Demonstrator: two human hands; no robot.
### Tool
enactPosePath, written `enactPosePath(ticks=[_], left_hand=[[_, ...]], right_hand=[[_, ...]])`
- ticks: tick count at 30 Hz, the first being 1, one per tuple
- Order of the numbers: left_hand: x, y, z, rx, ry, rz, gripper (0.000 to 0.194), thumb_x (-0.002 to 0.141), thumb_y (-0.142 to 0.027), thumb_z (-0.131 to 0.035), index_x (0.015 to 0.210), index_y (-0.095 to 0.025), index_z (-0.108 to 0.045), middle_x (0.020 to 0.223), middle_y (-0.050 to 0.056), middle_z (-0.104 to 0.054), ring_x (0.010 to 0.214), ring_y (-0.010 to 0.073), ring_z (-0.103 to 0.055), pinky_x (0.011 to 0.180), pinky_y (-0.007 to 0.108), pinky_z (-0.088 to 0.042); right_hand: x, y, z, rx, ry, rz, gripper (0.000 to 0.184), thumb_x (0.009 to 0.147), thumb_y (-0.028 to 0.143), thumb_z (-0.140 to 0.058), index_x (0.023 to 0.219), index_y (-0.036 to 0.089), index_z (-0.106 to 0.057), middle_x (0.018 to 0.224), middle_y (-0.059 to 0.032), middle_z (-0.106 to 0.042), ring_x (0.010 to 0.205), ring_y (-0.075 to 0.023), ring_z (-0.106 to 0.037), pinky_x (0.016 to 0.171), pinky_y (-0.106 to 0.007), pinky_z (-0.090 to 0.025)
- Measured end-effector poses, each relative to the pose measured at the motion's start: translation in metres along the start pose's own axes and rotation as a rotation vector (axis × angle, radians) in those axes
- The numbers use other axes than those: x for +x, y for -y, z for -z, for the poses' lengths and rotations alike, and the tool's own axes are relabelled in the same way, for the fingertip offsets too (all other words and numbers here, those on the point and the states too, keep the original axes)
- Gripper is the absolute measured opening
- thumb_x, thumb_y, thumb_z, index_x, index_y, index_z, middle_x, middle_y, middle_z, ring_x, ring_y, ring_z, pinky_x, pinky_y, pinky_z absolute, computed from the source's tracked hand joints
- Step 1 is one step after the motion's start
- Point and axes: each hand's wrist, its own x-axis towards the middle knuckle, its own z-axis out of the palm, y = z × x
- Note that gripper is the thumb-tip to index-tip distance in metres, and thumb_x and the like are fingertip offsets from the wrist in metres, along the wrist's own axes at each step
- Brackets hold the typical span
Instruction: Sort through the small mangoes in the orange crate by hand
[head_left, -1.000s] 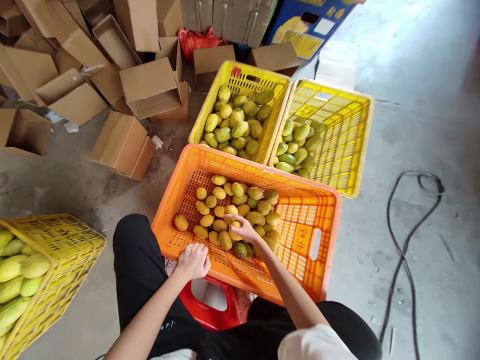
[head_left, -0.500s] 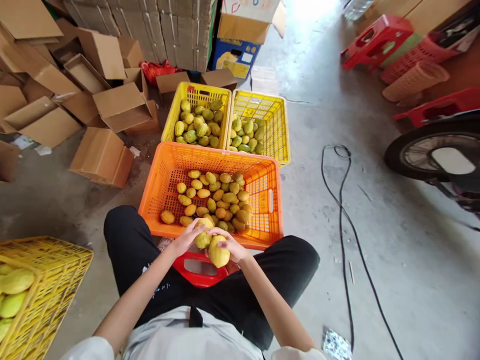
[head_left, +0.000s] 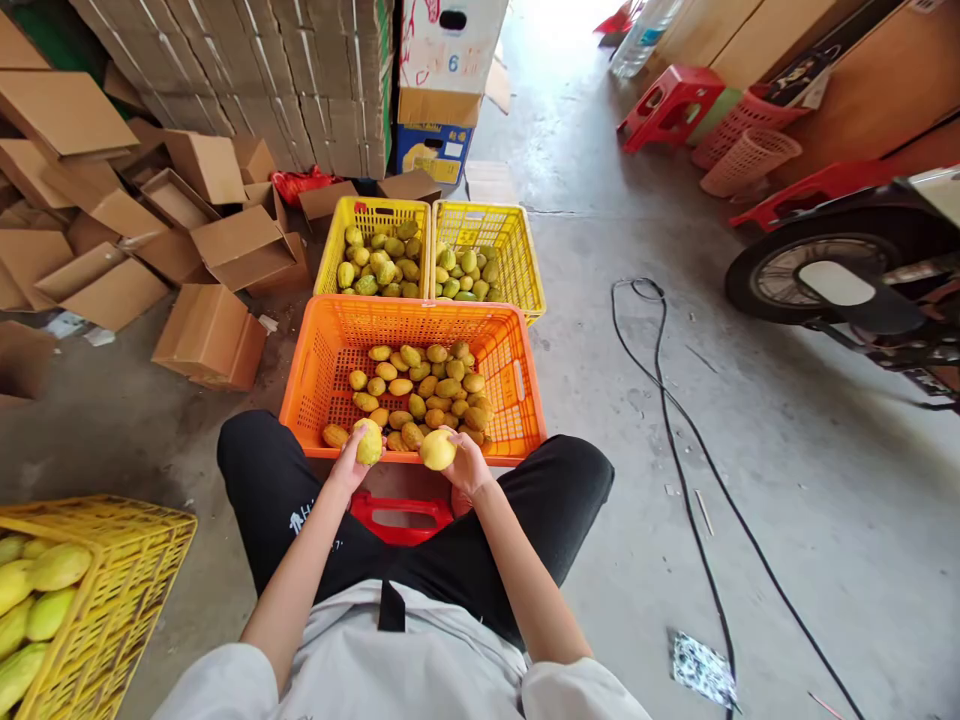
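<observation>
I sit on a red stool (head_left: 401,515) facing an orange crate (head_left: 315,370) partly filled with several yellow-brown fruits (head_left: 427,385). My left hand (head_left: 352,458) is closed around one yellow fruit (head_left: 368,441) at the crate's near edge. A second, rounder yellow fruit (head_left: 438,449) is gripped by my right hand (head_left: 465,465) a short way to the right. Both hands hover just above the near rim, a little apart.
Two yellow crates (head_left: 439,212) with greenish fruit stand behind the orange one. Another yellow crate (head_left: 105,590) of larger fruit is at my left. Cardboard boxes (head_left: 210,330) pile up on the left, a black cable (head_left: 667,400) crosses the floor, and a scooter wheel (head_left: 787,280) is at right.
One second ago my right hand reached into the crate while the left rested on its rim. Each hand now holds a fruit, and they have moved apart. The view has tilted up.
</observation>
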Motion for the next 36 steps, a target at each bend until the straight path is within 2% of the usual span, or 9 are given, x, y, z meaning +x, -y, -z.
enactPosePath(ticks=[3, 8, 13, 16, 21, 27, 30, 33, 36], left_hand=[[0.001, -0.002, 0.000, 0.003, 0.017, 0.009, 0.026, 0.088, -0.033, -0.068, 0.107, -0.017, -0.062, 0.088, 0.005, -0.074, 0.070, 0.0158, -0.071, 0.062, 0.025, -0.059], [0.002, 0.001, 0.006, -0.096, 0.060, 0.016, 0.042, 0.094, -0.045, -0.050, 0.111, -0.011, -0.067, 0.088, 0.014, -0.076, 0.074, 0.0228, -0.073, 0.066, 0.034, -0.061], [0.003, 0.003, 0.009, -0.195, 0.077, -0.013, 0.040, 0.096, -0.032, -0.047, 0.125, -0.010, -0.064, 0.097, 0.015, -0.076, 0.098, 0.0288, -0.074, 0.091, 0.047, -0.059], [0.004, 0.003, 0.009, -0.200, 0.085, -0.002, 0.036, 0.096, -0.031, -0.054, 0.128, -0.015, -0.062, 0.103, 0.012, -0.076, 0.097, 0.0254, -0.074, 0.091, 0.044, -0.059], [0.008, 0.003, 0.011, -0.161, 0.040, 0.009, 0.027, 0.098, -0.033, -0.056, 0.117, -0.016, -0.065, 0.092, 0.007, -0.075, 0.080, 0.0182, -0.073, 0.078, 0.032, -0.061], [0.011, 0.008, 0.017, -0.091, 0.116, -0.032, 0.027, 0.088, -0.027, -0.070, 0.112, -0.017, -0.066, 0.097, 0.007, -0.074, 0.090, 0.0201, -0.073, 0.080, 0.031, -0.059], [0.011, 0.009, 0.016, -0.035, 0.140, -0.036, 0.027, 0.083, -0.022, -0.074, 0.108, -0.015, -0.066, 0.098, 0.009, -0.074, 0.089, 0.0210, -0.072, 0.081, 0.033, -0.059], [0.010, 0.009, 0.014, -0.007, 0.119, -0.042, 0.023, 0.086, -0.026, -0.071, 0.105, -0.014, -0.066, 0.094, 0.010, -0.074, 0.079, 0.0187, -0.071, 0.076, 0.031, -0.059], [0.010, 0.007, 0.012, -0.044, 0.113, -0.034, 0.035, 0.092, -0.041, -0.059, 0.111, -0.013, -0.067, 0.094, 0.012, -0.075, 0.082, 0.0226, -0.072, 0.075, 0.035, -0.060]], right_hand=[[0.010, -0.004, -0.002, -0.007, -0.005, 0.041, 0.037, 0.072, 0.031, -0.079, 0.101, 0.023, -0.057, 0.091, -0.0037, -0.074, 0.090, -0.0257, -0.075, 0.074, -0.037, -0.062], [0.018, -0.008, 0.005, 0.005, -0.051, 0.010, 0.033, 0.081, 0.046, -0.075, 0.098, 0.022, -0.058, 0.086, -0.0037, -0.075, 0.068, -0.0178, -0.070, 0.053, -0.028, -0.057], [0.017, -0.007, 0.012, 0.029, -0.058, -0.039, 0.033, 0.078, 0.039, -0.076, 0.101, 0.022, -0.058, 0.086, -0.0044, -0.075, 0.080, -0.0230, -0.074, 0.072, -0.039, -0.063], [0.015, -0.007, 0.010, 0.007, 0.012, -0.030, 0.036, 0.075, 0.037, -0.074, 0.103, 0.023, -0.057, 0.097, -0.0083, -0.076, 0.093, -0.0290, -0.074, 0.078, -0.047, -0.062], [0.013, -0.008, 0.004, 0.011, 0.153, -0.015, 0.039, 0.071, 0.036, -0.069, 0.106, 0.026, -0.055, 0.115, -0.0093, -0.074, 0.109, -0.0329, -0.070, 0.085, -0.054, -0.059], [0.019, -0.013, 0.008, -0.020, 0.055, 0.000, 0.037, 0.076, 0.039, -0.074, 0.106, 0.021, -0.060, 0.106, -0.0095, -0.075, 0.098, -0.0261, -0.072, 0.078, -0.039, -0.062], [0.020, -0.014, 0.013, -0.016, 0.040, 0.002, 0.037, 0.075, 0.037, -0.078, 0.103, 0.021, -0.061, 0.104, -0.0091, -0.075, 0.091, -0.0247, -0.073, 0.074, -0.038, -0.063], [0.021, -0.015, 0.016, -0.050, 0.054, -0.004, 0.037, 0.072, 0.034, -0.082, 0.100, 0.020, -0.061, 0.099, -0.0096, -0.075, 0.086, -0.0245, -0.072, 0.071, -0.038, -0.063], [0.021, -0.016, 0.015, -0.101, 0.055, -0.007, 0.034, 0.075, 0.035, -0.080, 0.100, 0.020, -0.062, 0.096, -0.0081, -0.074, 0.084, -0.0228, -0.072, 0.067, -0.034, -0.062]])
